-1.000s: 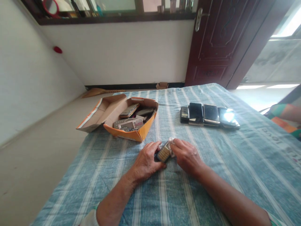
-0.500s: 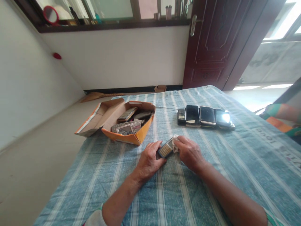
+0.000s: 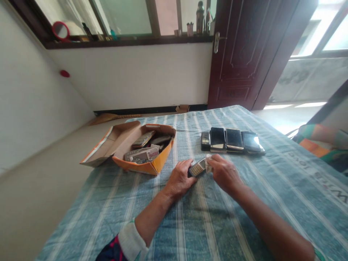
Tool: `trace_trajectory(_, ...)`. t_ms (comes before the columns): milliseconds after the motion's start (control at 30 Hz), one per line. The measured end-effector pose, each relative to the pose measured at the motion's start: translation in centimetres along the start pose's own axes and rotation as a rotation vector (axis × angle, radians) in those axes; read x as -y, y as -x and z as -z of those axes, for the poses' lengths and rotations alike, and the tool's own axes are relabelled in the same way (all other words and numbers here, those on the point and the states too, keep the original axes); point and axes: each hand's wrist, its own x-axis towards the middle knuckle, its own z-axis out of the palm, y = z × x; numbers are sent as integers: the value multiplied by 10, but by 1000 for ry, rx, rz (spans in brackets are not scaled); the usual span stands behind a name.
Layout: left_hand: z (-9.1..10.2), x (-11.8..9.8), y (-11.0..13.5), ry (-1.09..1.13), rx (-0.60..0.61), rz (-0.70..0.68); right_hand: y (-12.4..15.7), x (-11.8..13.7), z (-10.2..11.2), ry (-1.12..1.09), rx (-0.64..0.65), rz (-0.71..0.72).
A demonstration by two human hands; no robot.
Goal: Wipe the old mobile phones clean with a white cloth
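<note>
Arms converge: left hand [image 3: 181,177] grips phone [image 3: 197,168], right hand [image 3: 225,172] pinches white wipe [image 3: 208,165] against it; "love" lettering [image 3: 303,161] near striped cloth's [image 3: 217,232] right edge.

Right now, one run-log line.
left grip: keypad phone | right grip: white wipe, at phone's upper end | open box: phones inside | phone row: on striped cloth

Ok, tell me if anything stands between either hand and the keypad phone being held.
Nothing visible for the left hand: it grips the keypad phone directly at the keypad end. Between the right hand and the phone's screen end is a crumpled whitish wipe, pinched in the fingers.
</note>
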Motion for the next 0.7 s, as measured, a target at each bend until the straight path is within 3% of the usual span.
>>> trace_trajectory(100, -4, -1, -7, 9, 10, -5, -7, -2, 5, 7, -37, 44)
trace_trajectory(267, -6, 7, -3, 51, -62, -20, -5, 25, -11, 60, -40, 359)
trace_trajectory(333, -6, 11, 0, 47, -91, -26, -3, 33, -19, 90, -56, 416)
trace_trajectory(433, -7, 12, 1, 34, -94, -24, -3, 28, -22, 119, -64, 382)
trace_trajectory(700, -8, 8, 0, 1, -99, -10, -9, -14, -17, 162, -74, 81)
